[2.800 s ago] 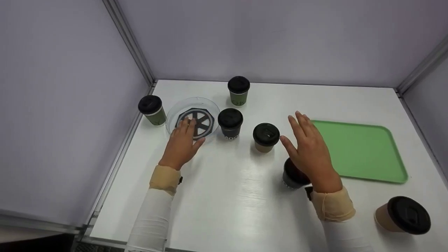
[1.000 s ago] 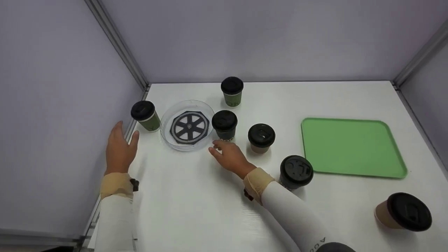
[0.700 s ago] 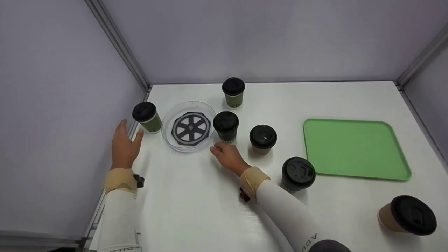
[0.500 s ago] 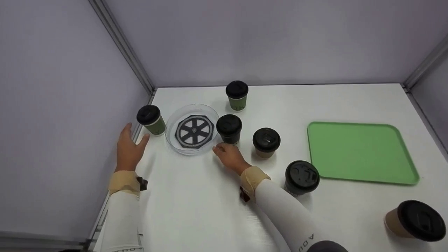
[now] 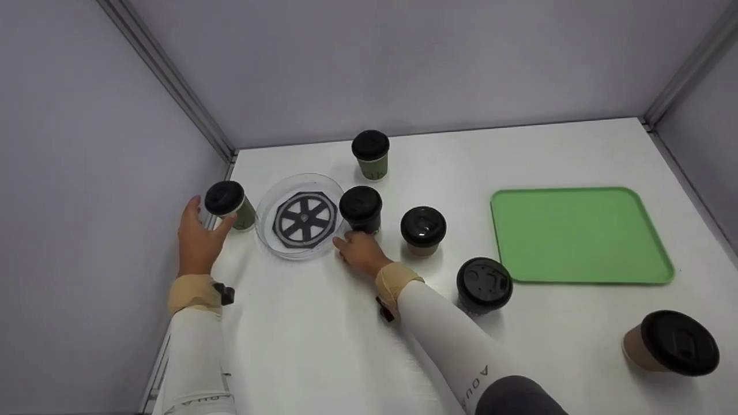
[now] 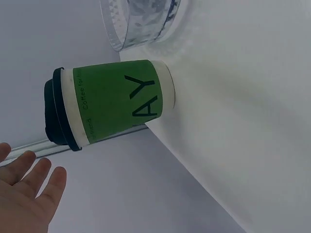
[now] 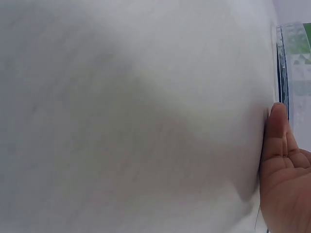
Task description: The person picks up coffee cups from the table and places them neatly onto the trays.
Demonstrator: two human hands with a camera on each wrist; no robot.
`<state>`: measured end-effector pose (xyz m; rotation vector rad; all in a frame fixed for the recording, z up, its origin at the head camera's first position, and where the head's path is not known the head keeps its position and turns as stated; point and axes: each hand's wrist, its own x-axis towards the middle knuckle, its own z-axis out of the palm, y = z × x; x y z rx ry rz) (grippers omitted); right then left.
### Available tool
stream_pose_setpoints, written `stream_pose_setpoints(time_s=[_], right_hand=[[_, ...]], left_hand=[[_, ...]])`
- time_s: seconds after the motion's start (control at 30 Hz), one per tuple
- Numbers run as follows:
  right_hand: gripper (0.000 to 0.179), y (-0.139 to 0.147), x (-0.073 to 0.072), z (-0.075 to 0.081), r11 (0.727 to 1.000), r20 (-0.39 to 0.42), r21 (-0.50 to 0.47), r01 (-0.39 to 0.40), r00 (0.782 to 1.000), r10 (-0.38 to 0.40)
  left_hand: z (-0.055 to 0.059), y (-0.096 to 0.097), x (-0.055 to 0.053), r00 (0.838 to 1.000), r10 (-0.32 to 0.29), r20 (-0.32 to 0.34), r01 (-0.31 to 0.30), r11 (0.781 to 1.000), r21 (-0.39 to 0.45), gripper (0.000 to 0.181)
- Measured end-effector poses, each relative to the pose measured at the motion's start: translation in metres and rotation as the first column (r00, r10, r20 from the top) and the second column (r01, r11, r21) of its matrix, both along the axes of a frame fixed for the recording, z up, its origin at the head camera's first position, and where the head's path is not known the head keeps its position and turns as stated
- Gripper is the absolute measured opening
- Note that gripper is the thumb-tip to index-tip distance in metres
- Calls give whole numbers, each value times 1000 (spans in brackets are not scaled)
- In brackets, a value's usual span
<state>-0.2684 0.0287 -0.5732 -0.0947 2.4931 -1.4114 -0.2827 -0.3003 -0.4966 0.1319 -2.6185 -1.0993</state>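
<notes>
My left hand (image 5: 198, 242), thumb and fingers spread, stands around the near-left side of a green paper coffee cup (image 5: 247, 216) with a black lid. In the left wrist view, the fingers (image 6: 54, 187) are straight, below the cup's lid and apart from it. My right hand (image 5: 362, 251) is low over the table, its thumb side at the near-right rim of a clear round dish (image 5: 271, 246) with a dark spoked wheel pattern. A dark lidded cup (image 5: 361, 202) stands just behind that hand. I cannot tell whether the right fingers pinch the dish; they are partly hidden.
Another green lidded cup (image 5: 372, 155) stands behind the dish. A brown cup (image 5: 422, 229) and a dark cup (image 5: 484, 285) are right of my right hand. A green tray (image 5: 582, 236) lies at right, with a brown cup (image 5: 669, 344) in front of it. Walls (image 5: 403, 69) bound the table.
My left hand went from over the dish to left of the green cup, then closer around it. My right hand crossed left to the dish's near-right rim and stayed there. The cups and dish keep their places.
</notes>
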Motion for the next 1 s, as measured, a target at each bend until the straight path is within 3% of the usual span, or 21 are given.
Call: stream_pose_setpoints(time_s=[0.3, 0.47, 0.57, 0.83, 1.0], right_hand=[[33, -17, 7, -6, 997, 18, -41, 69, 997, -68], [64, -22, 7, -8, 980, 101, -144, 134, 988, -120], [74, -24, 6, -7, 968, 146, -203, 149, 982, -120], [73, -24, 9, -8, 985, 149, -138, 103, 985, -82], [72, -19, 8, -7, 978, 165, -167, 128, 981, -101]], left_hand=[[-14, 3, -3, 999, -35, -30, 36, 998, 52, 100], [-16, -3, 0, 1000, 8, 4, -9, 996, 90, 109], [-16, -6, 1, 999, 42, 30, -45, 993, 113, 113], [-31, -8, -3, 992, 83, 91, -100, 973, 206, 119], [-34, -2, -9, 990, 84, 109, -111, 957, 268, 122]])
